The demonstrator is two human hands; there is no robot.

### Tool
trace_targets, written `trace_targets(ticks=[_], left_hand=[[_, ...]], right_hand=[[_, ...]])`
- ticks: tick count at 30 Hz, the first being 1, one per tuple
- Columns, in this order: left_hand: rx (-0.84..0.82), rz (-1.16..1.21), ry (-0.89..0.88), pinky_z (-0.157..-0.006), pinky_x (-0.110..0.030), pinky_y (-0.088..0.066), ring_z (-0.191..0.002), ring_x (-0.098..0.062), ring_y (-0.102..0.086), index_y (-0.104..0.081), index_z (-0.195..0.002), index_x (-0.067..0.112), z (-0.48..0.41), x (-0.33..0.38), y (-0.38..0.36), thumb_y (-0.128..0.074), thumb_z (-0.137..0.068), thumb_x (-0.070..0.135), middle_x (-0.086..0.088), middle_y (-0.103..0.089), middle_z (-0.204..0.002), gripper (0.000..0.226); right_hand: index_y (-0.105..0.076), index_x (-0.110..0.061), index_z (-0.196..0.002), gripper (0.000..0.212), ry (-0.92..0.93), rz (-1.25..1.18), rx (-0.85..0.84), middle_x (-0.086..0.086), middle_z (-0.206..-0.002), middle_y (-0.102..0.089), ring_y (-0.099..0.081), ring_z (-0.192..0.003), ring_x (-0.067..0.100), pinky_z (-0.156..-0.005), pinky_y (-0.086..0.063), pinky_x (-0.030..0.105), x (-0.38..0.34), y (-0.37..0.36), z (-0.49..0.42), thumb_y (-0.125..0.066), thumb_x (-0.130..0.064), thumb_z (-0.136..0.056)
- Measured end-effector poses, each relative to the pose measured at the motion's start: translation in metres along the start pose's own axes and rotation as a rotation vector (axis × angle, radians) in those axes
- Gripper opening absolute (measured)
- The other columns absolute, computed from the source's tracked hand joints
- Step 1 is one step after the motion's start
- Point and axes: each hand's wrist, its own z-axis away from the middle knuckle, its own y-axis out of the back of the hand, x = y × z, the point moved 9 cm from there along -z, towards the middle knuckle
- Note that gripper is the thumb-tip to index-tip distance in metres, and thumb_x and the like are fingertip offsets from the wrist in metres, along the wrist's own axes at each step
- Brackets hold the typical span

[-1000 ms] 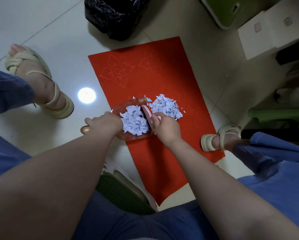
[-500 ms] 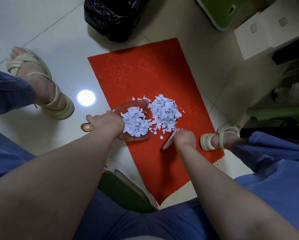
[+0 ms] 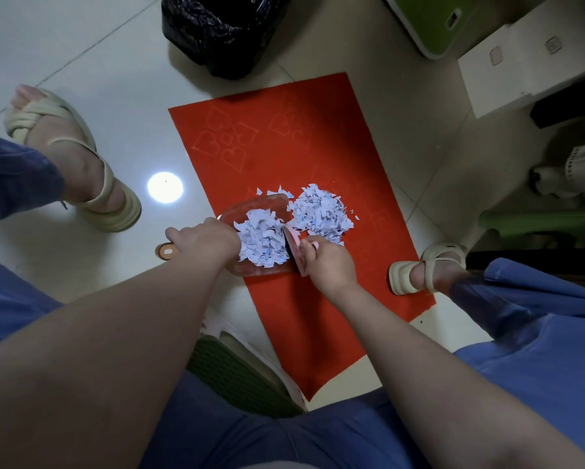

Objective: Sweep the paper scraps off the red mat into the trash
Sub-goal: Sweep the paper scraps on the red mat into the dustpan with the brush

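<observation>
A red mat (image 3: 284, 147) lies on the tiled floor. On its left edge sits a clear pink dustpan (image 3: 250, 206) with a heap of white paper scraps (image 3: 262, 240) in it. My left hand (image 3: 206, 240) grips the pan's handle (image 3: 165, 251). A second pile of scraps (image 3: 319, 213) lies on the mat just right of the pan. My right hand (image 3: 326, 262) grips a small pink brush (image 3: 292, 245), set on edge at the pan's mouth between the two piles. A black trash bag (image 3: 223, 28) stands beyond the mat's far end.
My feet in cream sandals flank the mat, one at the left (image 3: 71, 157) and one at the right (image 3: 426, 269). A white box (image 3: 521, 62) and a green bin (image 3: 443, 22) stand at the far right. A green stool (image 3: 236, 377) sits under me.
My right hand has swung the brush back from the mat's near right side to the dustpan's mouth. The heap in the pan looks slightly larger. My left hand has stayed on the handle.
</observation>
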Motion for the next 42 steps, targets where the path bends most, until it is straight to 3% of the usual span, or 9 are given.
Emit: trace_targets(ticks=[4, 8, 13, 18, 23, 30, 36, 42], left_hand=[[-0.040, 0.014, 0.043, -0.100, -0.042, -0.022, -0.099, -0.026, -0.045, -0.047, -0.114, 0.021, 0.000, -0.006, -0.001, -0.062, -0.086, 0.039, -0.003, -0.043, -0.081, 0.037], [-0.038, 0.017, 0.026, -0.094, -0.046, -0.020, -0.091, -0.027, -0.042, -0.045, -0.103, 0.023, -0.011, -0.009, -0.007, -0.064, -0.083, 0.041, 0.000, -0.045, -0.084, 0.032], [-0.040, 0.050, 0.012, -0.092, -0.048, -0.019, -0.090, -0.026, -0.045, -0.049, -0.105, 0.024, -0.017, -0.008, -0.015, -0.063, -0.083, 0.038, 0.001, -0.049, -0.088, 0.030], [-0.059, 0.077, -0.014, -0.086, -0.049, -0.018, -0.090, -0.027, -0.046, -0.048, -0.122, 0.030, -0.025, -0.004, -0.023, -0.061, -0.080, 0.040, 0.002, -0.054, -0.098, 0.045], [-0.071, 0.101, -0.004, -0.092, -0.048, -0.020, -0.091, -0.026, -0.047, -0.050, -0.119, 0.028, -0.024, -0.005, -0.024, -0.061, -0.081, 0.039, 0.002, -0.054, -0.094, 0.041], [-0.074, 0.111, 0.028, -0.093, -0.049, -0.018, -0.091, -0.027, -0.045, -0.048, -0.109, 0.027, -0.023, -0.012, -0.021, -0.062, -0.082, 0.037, 0.002, -0.048, -0.090, 0.032], [-0.096, 0.135, -0.020, -0.075, -0.048, -0.009, -0.100, -0.028, -0.049, -0.046, -0.117, 0.032, -0.029, -0.010, -0.030, -0.060, -0.081, 0.036, 0.003, -0.052, -0.102, 0.039], [-0.120, 0.146, -0.018, -0.077, -0.047, -0.010, -0.110, -0.028, -0.053, -0.046, -0.124, 0.032, -0.028, -0.005, -0.031, -0.057, -0.082, 0.036, 0.003, -0.053, -0.108, 0.044]], right_hand=[[-0.064, -0.017, -0.113, 0.033, 0.038, 0.074, 0.103, 0.016, -0.099, -0.070, -0.063, -0.097, 0.035, -0.073, -0.042, 0.034, -0.003, 0.025, -0.004, -0.038, -0.034, -0.100], [-0.064, -0.011, -0.108, 0.040, -0.055, 0.062, 0.184, 0.018, -0.098, -0.069, -0.062, -0.096, 0.037, -0.072, -0.041, 0.034, 0.003, 0.043, -0.011, -0.034, -0.036, -0.101], [-0.065, -0.016, -0.108, 0.040, -0.156, -0.071, 0.039, 0.016, -0.105, -0.067, -0.059, -0.104, 0.036, -0.076, -0.039, 0.032, 0.008, 0.020, -0.024, -0.033, -0.040, -0.101], [-0.063, -0.020, -0.118, 0.035, -0.069, -0.045, -0.007, 0.015, -0.106, -0.069, -0.060, -0.103, 0.033, -0.073, -0.038, 0.030, -0.012, 0.007, -0.022, -0.038, -0.036, -0.101], [-0.062, -0.021, -0.121, 0.033, 0.048, 0.073, 0.011, 0.015, -0.104, -0.069, -0.061, -0.102, 0.034, -0.074, -0.041, 0.032, -0.022, 0.012, -0.018, -0.043, -0.037, -0.099], [-0.064, -0.009, -0.093, 0.041, -0.031, 0.040, 0.211, 0.018, -0.093, -0.068, -0.061, -0.091, 0.036, -0.067, -0.033, 0.032, -0.013, 0.051, -0.034, -0.033, -0.036, -0.100], [-0.066, -0.014, -0.105, 0.039, -0.144, -0.045, 0.028, 0.017, -0.109, -0.067, -0.059, -0.103, 0.034, -0.072, -0.034, 0.030, -0.005, 0.031, -0.052, -0.035, -0.038, -0.100], [-0.064, -0.023, -0.116, 0.032, -0.018, 0.048, -0.041, 0.015, -0.111, -0.068, -0.059, -0.107, 0.032, -0.078, -0.040, 0.031, -0.023, 0.011, -0.040, -0.042, -0.036, -0.098]])
